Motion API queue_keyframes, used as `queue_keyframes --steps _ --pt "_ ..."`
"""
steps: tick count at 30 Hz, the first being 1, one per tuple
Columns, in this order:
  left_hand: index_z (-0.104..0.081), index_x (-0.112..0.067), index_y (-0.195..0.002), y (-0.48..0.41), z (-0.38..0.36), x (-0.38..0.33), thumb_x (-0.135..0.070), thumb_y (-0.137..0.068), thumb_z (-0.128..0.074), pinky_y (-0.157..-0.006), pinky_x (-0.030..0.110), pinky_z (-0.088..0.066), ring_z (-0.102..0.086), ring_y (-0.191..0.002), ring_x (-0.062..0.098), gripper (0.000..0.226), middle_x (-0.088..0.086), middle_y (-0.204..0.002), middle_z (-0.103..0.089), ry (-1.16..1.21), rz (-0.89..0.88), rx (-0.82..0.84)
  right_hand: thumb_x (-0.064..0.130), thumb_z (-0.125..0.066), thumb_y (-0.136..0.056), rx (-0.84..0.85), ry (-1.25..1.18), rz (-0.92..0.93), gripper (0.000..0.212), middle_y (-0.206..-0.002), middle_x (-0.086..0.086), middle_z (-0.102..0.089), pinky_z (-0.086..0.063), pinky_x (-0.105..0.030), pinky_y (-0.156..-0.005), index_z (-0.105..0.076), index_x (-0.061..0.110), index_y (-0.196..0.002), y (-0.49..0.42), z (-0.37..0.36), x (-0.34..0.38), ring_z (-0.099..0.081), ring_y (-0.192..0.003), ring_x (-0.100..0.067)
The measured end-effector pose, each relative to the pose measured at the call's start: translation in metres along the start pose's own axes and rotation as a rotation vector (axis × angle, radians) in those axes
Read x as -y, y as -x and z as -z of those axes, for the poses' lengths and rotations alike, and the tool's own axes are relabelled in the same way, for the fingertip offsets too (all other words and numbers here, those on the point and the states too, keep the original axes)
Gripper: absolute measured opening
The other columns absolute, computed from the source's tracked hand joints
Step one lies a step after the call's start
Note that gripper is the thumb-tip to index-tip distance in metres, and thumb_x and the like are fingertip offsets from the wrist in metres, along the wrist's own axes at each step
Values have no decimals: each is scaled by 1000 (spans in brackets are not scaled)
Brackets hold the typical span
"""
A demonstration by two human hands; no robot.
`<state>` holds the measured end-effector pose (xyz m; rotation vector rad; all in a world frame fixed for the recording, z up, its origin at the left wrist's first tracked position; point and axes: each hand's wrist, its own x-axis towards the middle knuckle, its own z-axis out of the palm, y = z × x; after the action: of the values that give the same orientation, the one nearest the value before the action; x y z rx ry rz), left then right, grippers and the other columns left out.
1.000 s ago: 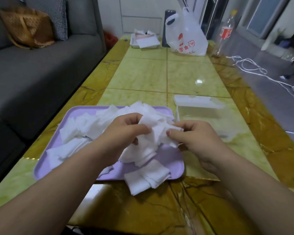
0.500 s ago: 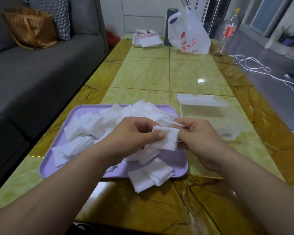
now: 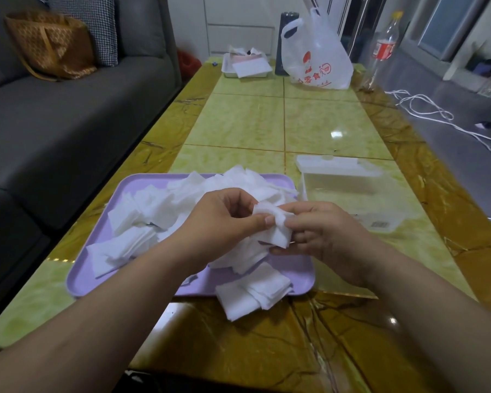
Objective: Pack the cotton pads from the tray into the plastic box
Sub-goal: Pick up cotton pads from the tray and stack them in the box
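Between the hands: a small stack of cotton pads [image 3: 272,228] is pinched from both sides, above the middle of the tray.
Left hand [image 3: 224,219]: clenched on the stack's left edge, thumb pressing on top near the upper corner, other fingers curled under.
Right hand [image 3: 321,236]: grasping the same stack from the right, fingertips [image 3: 288,222] on its edge, palm turned inward.
Step in hand: by my judgement, squaring a few pads into a neat bundle before it goes into the box.
Doing it well: keep the pinch light so the soft pads do not crumple; line up the edges against both thumbs; carry the bundle flat and low, one hand supporting it underneath, so no pad slips out.
Loose pads [image 3: 165,211]: heaped across the tray under and behind the hands, left of the held stack.
Overhanging pads [image 3: 253,293]: a fanned clump just below the hands, lying over the tray's near rim onto the table; likely to slide off if nudged.
Purple tray [image 3: 97,268]: directly beneath both hands, on the yellow table [image 3: 238,123].
Plastic box [image 3: 352,199]: clear, open, apparently empty, just beside the tray's right edge, beyond and to the right of the right hand.
Box lid [image 3: 338,165]: lying at the box's far side.
Progress: packing looks barely begun.
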<state>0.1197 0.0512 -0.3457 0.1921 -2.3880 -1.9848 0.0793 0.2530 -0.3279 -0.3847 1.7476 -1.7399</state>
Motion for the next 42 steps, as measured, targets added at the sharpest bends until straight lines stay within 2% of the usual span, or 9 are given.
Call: queue_keyframes --steps 4,9,14,20,26,30,33,37,42 --pt "-73 -19 -103 0 1 -2 -27 -77 -90 -60 22 -47 -55 -65 10 31 2 -73 -60 -62 -15 -22 -5 -66 -93 -33 77 100 27 -112 -26 -74 -62 -47 -93 -71 1 -119 1 -3 -4 -73 -108 -36" --pt "-74 -7 -91 0 1 1 -21 -82 -86 -59 26 -46 -56 -63 11 20 3 -73 -67 -95 -3 15 -10 -49 -101 -175 131 78 25 -109 -18 -74 -65 -38 -81 -66 4 -112 -4 -8 -10 -75 -98 -24" --pt "-71 -7 -92 2 1 -2 -16 -84 -84 -51 20 -45 -55 -53 12 17 3 -65 -62 -106 9 58 -4 -47 -103 -220 76 21 27 -117 -15 -71 -65 -38 -81 -64 14 -114 -8 -18 -16 -72 -107 -28" --pt "-74 -17 -93 3 3 -2 -22 -82 -86 -64 34 -47 -58 -68 13 17 10 -75 -67 -196 -64 65 -8 -50 -97 -232 160 18 36 -113 -14 -72 -64 -46 -86 -65 22 -108 -9 -19 -18 -72 -107 -30" --pt "-75 -19 -90 4 2 -2 -33 -80 -76 -64 36 -48 -58 -66 13 18 13 -75 -68 -280 -118 66 18 -57 -80 -249 272 21 34 -111 -6 -73 -60 -56 -92 -67 32 -109 -8 -23 -16 -71 -107 -26" --pt "-73 -18 -106 7 0 -5 -14 -87 -78 -75 45 -58 -70 -80 33 20 11 -89 -75 -292 -168 74 25 -57 -89 -254 455 100 29 -109 1 -73 -61 -52 -88 -65 37 -115 -8 -26 -17 -72 -100 -21" --pt "-64 -20 -113 12 2 -8 -9 -86 -78 -65 33 -55 -68 -68 19 32 0 -86 -75 -361 -204 56 14 -55 -101 -338 462 159 22 -101 -8 -74 -62 -56 -78 -67 27 -115 -5 -27 -16 -74 -84 -32" --pt "-65 -21 -91 33 13 -12 -19 -82 -82 -61 24 -50 -63 -64 8 19 -7 -75 -69 -568 -300 82 10 -58 -102 -385 349 108 11 -92 -19 -74 -60 -65 -69 -69 11 -105 2 -27 -14 -76 -77 -41" --pt "-65 -27 -86 68 20 -15 -56 -62 -92 -61 19 -45 -58 -77 7 47 -10 -85 -60 -846 -176 404 4 -57 -97 -364 309 52 11 -88 -26 -75 -61 -53 -59 -68 2 -100 6 -31 -4 -74 -67 -39"
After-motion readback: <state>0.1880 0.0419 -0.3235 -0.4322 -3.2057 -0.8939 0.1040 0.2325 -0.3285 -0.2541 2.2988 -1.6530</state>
